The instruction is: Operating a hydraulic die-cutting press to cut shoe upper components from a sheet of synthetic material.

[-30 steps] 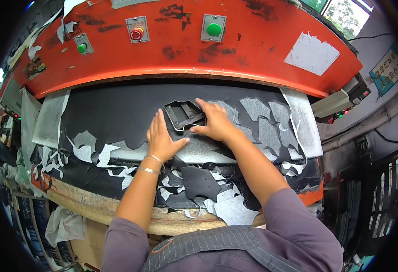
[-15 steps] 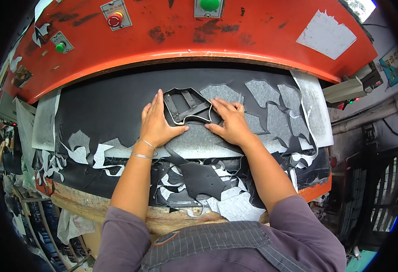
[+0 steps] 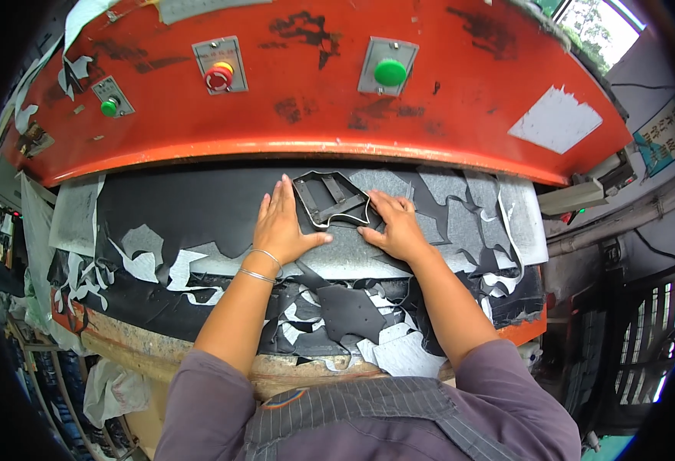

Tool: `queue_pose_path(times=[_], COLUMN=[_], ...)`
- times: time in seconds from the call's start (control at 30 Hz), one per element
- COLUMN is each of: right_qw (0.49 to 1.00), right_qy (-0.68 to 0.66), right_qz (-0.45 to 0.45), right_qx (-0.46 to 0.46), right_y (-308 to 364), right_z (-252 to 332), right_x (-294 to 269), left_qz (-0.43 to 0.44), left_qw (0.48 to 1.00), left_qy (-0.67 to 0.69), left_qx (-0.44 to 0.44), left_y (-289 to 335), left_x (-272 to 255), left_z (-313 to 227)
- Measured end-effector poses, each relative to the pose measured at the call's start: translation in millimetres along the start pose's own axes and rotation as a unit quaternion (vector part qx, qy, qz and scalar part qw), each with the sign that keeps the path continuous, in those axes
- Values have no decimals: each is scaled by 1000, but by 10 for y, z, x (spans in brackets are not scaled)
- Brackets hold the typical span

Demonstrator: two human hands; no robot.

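A metal cutting die (image 3: 336,206), a thin-walled angular outline with crossbars inside, lies on black sheet material (image 3: 191,203) with a grey fibrous underlayer. My left hand (image 3: 282,227) lies along the die's left edge, fingers stretched out and thumb spread below its lower left corner. At the opposite end, my right hand (image 3: 397,227) has its fingers against the right edge and its thumb by the lower right corner. Fingertip contact on the left side is hard to make out. Cut-out shapes (image 3: 437,188) show to the right of the die.
A red press beam (image 3: 314,123) spans the far side, with a red stop button (image 3: 218,76) and green buttons (image 3: 390,73). Black and white offcuts (image 3: 353,313) lie along the near side, before a worn wooden edge (image 3: 153,355). A pale bar (image 3: 575,196) juts out at right.
The view has shifted, so more of the red beam shows and its lower edge sits lower in the picture. Both hands remain at the die's sides.
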State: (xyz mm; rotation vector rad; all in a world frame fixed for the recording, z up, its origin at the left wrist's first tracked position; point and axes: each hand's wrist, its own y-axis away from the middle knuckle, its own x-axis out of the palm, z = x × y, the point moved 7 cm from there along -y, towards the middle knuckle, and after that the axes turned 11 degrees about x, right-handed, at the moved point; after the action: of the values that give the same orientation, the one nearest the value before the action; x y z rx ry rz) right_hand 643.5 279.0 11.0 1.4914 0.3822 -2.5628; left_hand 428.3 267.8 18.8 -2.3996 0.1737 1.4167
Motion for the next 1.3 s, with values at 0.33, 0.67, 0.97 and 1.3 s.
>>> queue_pose_path(times=[0.33,0.67,0.97,1.3], right_qw=[899,995,980,951], right_qy=[-330,-90,66,59], right_qz=[-277,-45,153,269], right_qx=[-83,-3,-110,-139], right_y=[331,1172,2680,2480], right_z=[1182,1545,2005,1674], right_x=[-1548,-877,-41,223], left_qz=[-589,-188,-1,26], left_qw=[807,982,996,996], left_qy=[-37,7,43,75], left_qx=[-19,-25,81,50], left_y=[1103,1628,2784,2674], left_x=[-2479,-2254,-825,-359], left_z=[1101,351,-1212,-997])
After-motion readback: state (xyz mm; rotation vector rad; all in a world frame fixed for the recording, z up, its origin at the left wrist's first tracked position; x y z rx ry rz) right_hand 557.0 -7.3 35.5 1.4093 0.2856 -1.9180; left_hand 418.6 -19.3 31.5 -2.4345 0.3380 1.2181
